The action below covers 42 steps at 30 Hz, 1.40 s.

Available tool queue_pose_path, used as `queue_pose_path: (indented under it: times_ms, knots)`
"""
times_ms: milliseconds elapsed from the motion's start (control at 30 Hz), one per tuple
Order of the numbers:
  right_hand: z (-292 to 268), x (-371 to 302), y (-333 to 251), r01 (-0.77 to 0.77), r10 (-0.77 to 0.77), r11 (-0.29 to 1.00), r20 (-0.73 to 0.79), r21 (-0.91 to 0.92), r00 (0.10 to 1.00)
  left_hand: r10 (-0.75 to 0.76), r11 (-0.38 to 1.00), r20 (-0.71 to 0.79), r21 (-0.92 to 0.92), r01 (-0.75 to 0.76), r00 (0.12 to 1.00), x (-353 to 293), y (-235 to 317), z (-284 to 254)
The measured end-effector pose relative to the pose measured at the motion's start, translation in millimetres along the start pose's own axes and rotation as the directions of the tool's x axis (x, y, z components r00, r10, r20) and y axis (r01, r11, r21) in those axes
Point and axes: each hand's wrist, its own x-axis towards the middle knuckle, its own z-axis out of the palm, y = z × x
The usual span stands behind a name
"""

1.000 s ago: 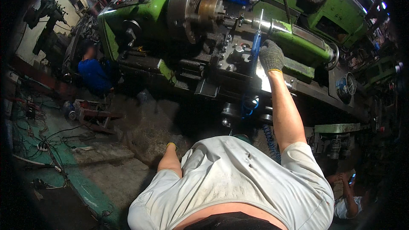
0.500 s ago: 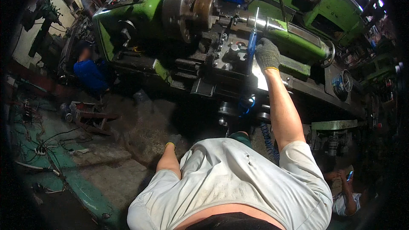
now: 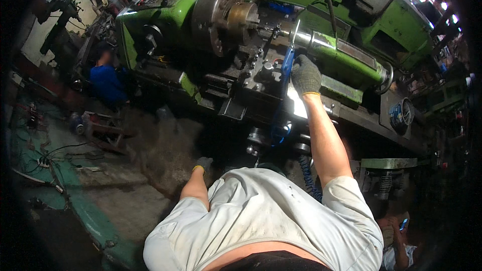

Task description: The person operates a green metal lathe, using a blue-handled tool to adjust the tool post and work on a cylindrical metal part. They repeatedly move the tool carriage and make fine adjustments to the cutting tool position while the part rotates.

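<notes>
My right hand point(image 3: 306, 75), in a dark grey knit glove, is closed around a blue air blow gun point(image 3: 287, 61). Its long, thin nozzle stands up in front of the lathe's tailstock point(image 3: 321, 45). Beneath the gun hangs a blue hose point(image 3: 275, 129), and a coiled blue hose point(image 3: 308, 178) shows lower down. Just left of the gun is the tool post point(image 3: 267, 69) on the carriage. My left hand point(image 3: 203, 162), gloved too, hangs low at my left side, away from the machine; its fingers are too small and dark to make out.
The green lathe point(image 3: 173, 12) spans the view, its large round chuck point(image 3: 213, 19) left of the carriage. A wire-handled bucket point(image 3: 401, 114) stands at the right end. One person in blue point(image 3: 108, 83) is at the left; another person's arm point(image 3: 400, 248) shows lower right. Cables point(image 3: 47, 163) litter the left floor.
My right hand and the blow gun have shifted slightly left and down in the view, toward the tool post. The whole view has tilted a little. My left hand still hangs at my side.
</notes>
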Motion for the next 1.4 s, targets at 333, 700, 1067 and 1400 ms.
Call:
queue_pose_path:
  times_ms: [333,700,1067,1400]
  knots:
    - [-12,-6,0,0.007,-0.017,0.988,0.060,0.155,0.998,-0.131,0.990,0.119,-0.027,0.135,0.984,-31,55,-57]
    - [3,-2,16,0.130,-0.125,0.973,-0.038,0.192,0.991,-0.159,0.987,0.152,0.054,0.153,0.975,-44,55,-52]
    - [-7,-5,-1,-0.009,0.005,0.994,0.034,0.112,0.999,-0.073,0.996,0.248,0.071,0.057,0.966,-16,65,-79]
    - [3,-4,-4,-0.178,0.178,0.984,0.015,0.003,0.984,0.163,0.982,0.172,0.070,-0.177,0.971,68,30,-101]
